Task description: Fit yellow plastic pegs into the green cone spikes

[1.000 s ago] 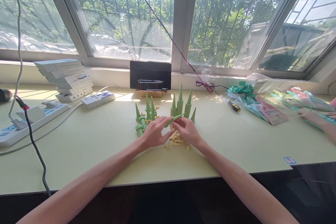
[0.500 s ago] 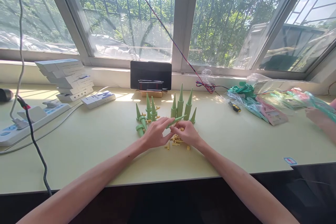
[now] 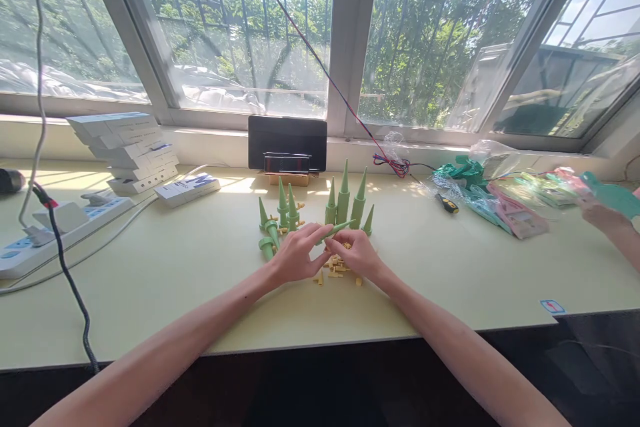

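My left hand [image 3: 298,252] is closed round a green pointed watering spike [image 3: 341,227], whose tip points up to the right. Close against it, my right hand [image 3: 358,253] pinches at the spike's near end; what lies between those fingertips is mostly hidden. Beneath the hands lies a pile of small yellow valve pieces [image 3: 338,268]. Behind my right hand several plain green spikes [image 3: 344,197] stand upright. To the left, other green spikes [image 3: 292,210] have yellow valves fitted, and some of them lie tilted.
A dark tablet [image 3: 287,137] leans by the window. White boxes [image 3: 135,153] are stacked at left, near a power strip [image 3: 65,233]. Plastic packets [image 3: 517,210] and a black-yellow cutter [image 3: 447,204] lie at right. Another person's hand [image 3: 605,217] holds something green there.
My hands and the spike stay nearly in place, with only slight finger movement. At far right the other person's hand has shifted with its green item.
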`<state>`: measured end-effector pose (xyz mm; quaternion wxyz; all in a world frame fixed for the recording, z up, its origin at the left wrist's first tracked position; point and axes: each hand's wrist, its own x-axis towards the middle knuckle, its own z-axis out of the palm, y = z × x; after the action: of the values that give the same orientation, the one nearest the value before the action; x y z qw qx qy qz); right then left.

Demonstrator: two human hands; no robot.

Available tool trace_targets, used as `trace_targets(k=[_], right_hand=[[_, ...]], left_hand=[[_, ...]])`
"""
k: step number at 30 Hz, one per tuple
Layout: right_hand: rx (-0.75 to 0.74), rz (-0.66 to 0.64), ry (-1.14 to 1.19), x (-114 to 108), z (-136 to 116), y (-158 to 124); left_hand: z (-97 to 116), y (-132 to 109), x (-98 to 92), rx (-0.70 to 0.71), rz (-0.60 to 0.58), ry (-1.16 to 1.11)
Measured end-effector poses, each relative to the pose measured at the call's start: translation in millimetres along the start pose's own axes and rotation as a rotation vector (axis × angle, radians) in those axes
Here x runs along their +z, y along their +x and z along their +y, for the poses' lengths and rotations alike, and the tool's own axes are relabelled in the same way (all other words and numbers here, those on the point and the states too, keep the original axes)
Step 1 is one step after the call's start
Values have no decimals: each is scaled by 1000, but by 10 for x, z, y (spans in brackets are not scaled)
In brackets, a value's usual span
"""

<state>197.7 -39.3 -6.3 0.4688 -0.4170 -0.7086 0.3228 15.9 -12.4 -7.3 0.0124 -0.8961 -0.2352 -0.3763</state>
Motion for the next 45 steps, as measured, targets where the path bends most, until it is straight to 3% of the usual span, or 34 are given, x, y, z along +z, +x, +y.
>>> trace_targets(k=[9,15,21,29,39,45], right_hand=[[152,3,367,26,91,25],[182,-9,425,28,122,32],[193,-5,390,18,106,34],[127,-85,134,2,88,12],[54,-42,67,-8,19,10],[81,-68,119,-8,38,14]], left_hand=[[-6,-1,-10,0,9,5],[-14,3,-2,13,10,18],[-15,-1,0,20,10,16],[1,6,-4,28,10,10],[-1,3,7,39,8,25],[-10,-3,3,28,2,15]])
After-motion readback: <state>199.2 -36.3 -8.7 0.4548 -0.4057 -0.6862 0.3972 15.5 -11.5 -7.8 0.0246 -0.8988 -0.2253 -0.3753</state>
